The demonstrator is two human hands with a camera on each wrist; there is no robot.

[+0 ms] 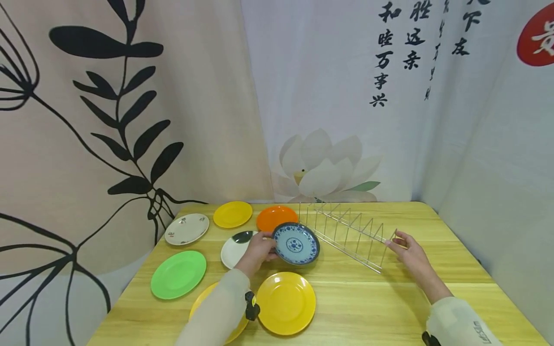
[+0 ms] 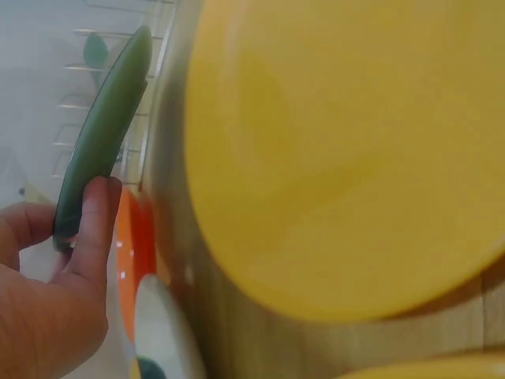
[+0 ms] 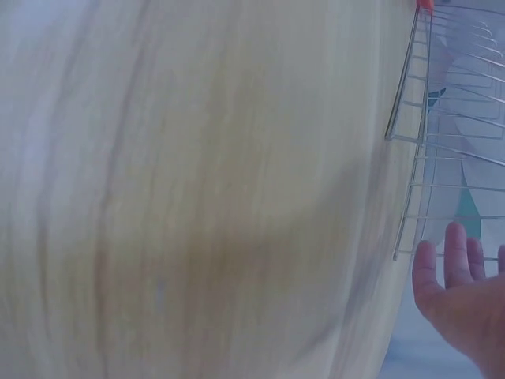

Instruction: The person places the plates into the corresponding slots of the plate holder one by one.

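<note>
A blue-and-white patterned plate (image 1: 296,243) with a dark rim is gripped at its left edge by my left hand (image 1: 259,250). In the left wrist view this plate (image 2: 106,130) stands tilted, its green underside showing, thumb on one side and fingers on the other. The wire dish rack (image 1: 346,235) stands right of it, with upright wire dividers. My right hand (image 1: 409,250) holds the rack's right end between thumb and fingers; the right wrist view shows those fingers (image 3: 456,253) at the end wire.
An orange plate (image 1: 277,217) lies behind the held one, and a white plate with a dark patch (image 1: 231,252) lies left. Yellow plates (image 1: 286,303) lie in front and at the back (image 1: 232,214). A green plate (image 1: 178,275) and a floral white plate (image 1: 187,229) lie at left.
</note>
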